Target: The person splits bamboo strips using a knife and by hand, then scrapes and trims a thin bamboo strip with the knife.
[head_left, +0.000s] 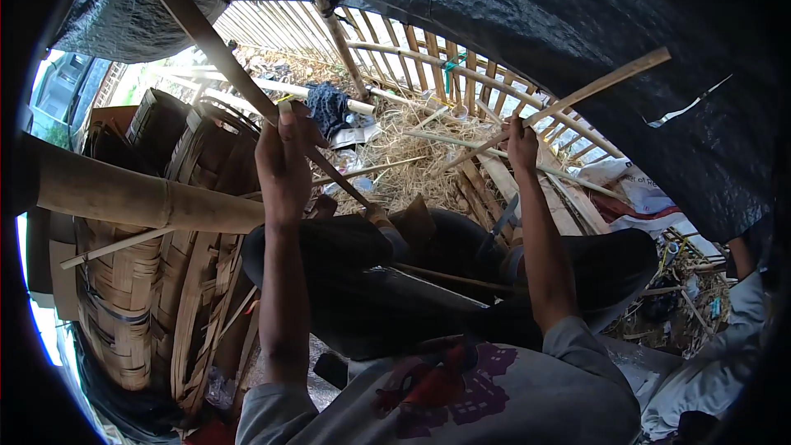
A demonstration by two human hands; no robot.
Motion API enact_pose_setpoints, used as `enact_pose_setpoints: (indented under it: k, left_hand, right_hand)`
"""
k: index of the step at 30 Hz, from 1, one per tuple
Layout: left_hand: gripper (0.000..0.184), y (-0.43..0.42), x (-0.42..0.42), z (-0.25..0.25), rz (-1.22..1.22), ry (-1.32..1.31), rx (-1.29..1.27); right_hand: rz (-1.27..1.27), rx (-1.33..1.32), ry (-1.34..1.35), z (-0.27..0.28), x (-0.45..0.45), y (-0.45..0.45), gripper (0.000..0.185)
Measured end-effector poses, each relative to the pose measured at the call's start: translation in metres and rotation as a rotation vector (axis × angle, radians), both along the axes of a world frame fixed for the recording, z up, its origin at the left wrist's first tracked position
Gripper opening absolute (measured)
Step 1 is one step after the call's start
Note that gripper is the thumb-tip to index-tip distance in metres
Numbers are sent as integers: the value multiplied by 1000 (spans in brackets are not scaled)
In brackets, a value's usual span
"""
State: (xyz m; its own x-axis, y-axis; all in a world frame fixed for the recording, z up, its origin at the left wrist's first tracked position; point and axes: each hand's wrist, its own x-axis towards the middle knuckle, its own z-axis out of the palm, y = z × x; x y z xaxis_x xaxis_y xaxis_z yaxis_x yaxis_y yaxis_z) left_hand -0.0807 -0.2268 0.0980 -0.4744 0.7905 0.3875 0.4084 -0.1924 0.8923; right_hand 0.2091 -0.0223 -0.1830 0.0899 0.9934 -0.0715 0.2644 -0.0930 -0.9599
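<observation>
My left hand is raised, fingers closed round a long flat bamboo strip. That strip slants from the top left edge down past my wrist toward my feet. In my right hand a second bamboo strip is gripped, sloping from the upper right down to the left over the shavings. The two hands are well apart, both above my bent knees. A dark bluish, blade-like object shows between my legs; its kind is unclear.
Woven bamboo baskets and a thick bamboo pole stand at left. Shavings lie ahead, before a slatted bamboo fence. A dark tarp hangs overhead. Another person's sleeve shows at lower right.
</observation>
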Motion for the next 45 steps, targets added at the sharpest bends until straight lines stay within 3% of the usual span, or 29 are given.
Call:
enact_pose_setpoints:
  k: [2,5,8,11,16,18,20,22,26,28,30,32,34,35,37,38,40,41,45]
  left_hand:
    - [38,6,-12,12,-93,3,38]
    - [39,15,-20,19,-95,57,-28]
    - [37,26,-30,4,-177,84,-48]
    - [39,29,-23,0,-71,187,-138]
    - [44,39,-25,-12,-216,240,-243]
    - [44,46,-24,-14,-228,236,-349]
    - [39,52,-25,-16,-225,235,-327]
    - [34,59,-31,-19,-309,184,-287]
    - [28,64,-28,-18,-243,259,-333]
    - [25,67,-25,-19,-227,329,-294]
    - [24,69,-19,-16,-201,416,-275]
    - [24,68,-13,-13,-189,426,-357]
    - [24,70,-9,-17,-267,432,-280]
    - [25,70,-9,-22,-315,392,-298]
    - [21,70,-4,-25,-360,451,-312]
    - [19,70,-3,-25,-377,498,-335]
    - [16,69,-1,-28,-435,468,-366]
    - [18,70,-1,-29,-462,464,-363]
    - [21,71,4,-28,-481,585,-378]
  right_hand:
    - [-98,-7,301,36,16,-15,54]
    - [-144,-95,403,44,54,-27,51]
    - [-200,-191,534,4,85,-35,50]
    - [-278,-336,711,-58,102,-49,52]
    - [-386,-528,665,-148,115,-87,53]
    - [-401,-608,664,-159,116,-89,52]
    - [-626,-652,655,-160,115,-90,53]
    - [-580,-629,719,-155,119,-92,57]
    - [-633,-596,589,-164,121,-102,57]
    - [-582,-834,613,-186,128,-114,46]
    - [-473,-837,534,-199,126,-124,44]
    - [95,-996,-154,-178,100,-132,43]
    - [340,-920,-280,-164,68,-154,52]
    - [346,-919,-279,-167,55,-166,52]
    - [367,-685,-820,-174,29,-187,74]
    - [371,-678,-816,-169,20,-192,74]
    - [259,-708,-802,-136,10,-201,95]
    - [233,-766,-737,-148,11,-202,102]
    - [184,-816,-782,-171,17,-195,97]
